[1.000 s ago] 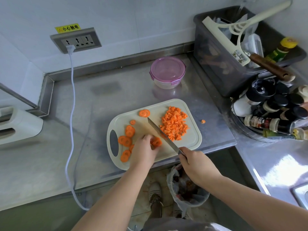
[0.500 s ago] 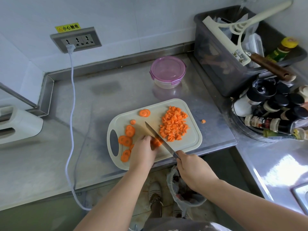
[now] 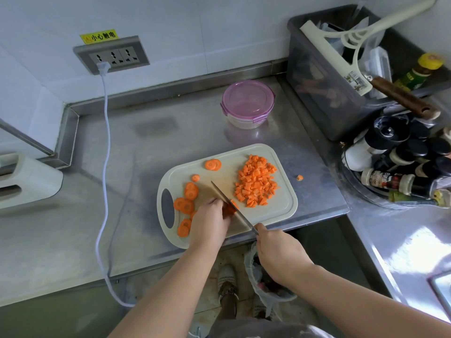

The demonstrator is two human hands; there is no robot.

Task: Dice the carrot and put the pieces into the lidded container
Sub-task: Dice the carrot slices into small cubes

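A pale cutting board (image 3: pixel 280 211) lies on the steel counter. A heap of diced carrot (image 3: pixel 256 181) covers its right half, and several carrot rounds (image 3: pixel 185 203) lie on its left half. My left hand (image 3: pixel 210 223) holds a small stack of carrot slices (image 3: pixel 229 209) down with curled fingers. My right hand (image 3: pixel 278 254) grips the handle of a knife (image 3: pixel 229 203), whose blade lies across that stack right beside my left fingers. The round container with the pink lid (image 3: pixel 247 101) stands closed behind the board.
One carrot bit (image 3: pixel 299 177) lies on the counter right of the board. A grey bin of utensils (image 3: pixel 324 93) and a rack of spice bottles (image 3: pixel 402 167) fill the right side. A white cable (image 3: pixel 105 167) runs from the wall socket down the left. A lined waste bin (image 3: pixel 266 284) stands below the counter edge.
The knife has shifted left along the stack toward my left fingers, and my right hand has moved slightly left with it. My left hand has stayed on the slices.
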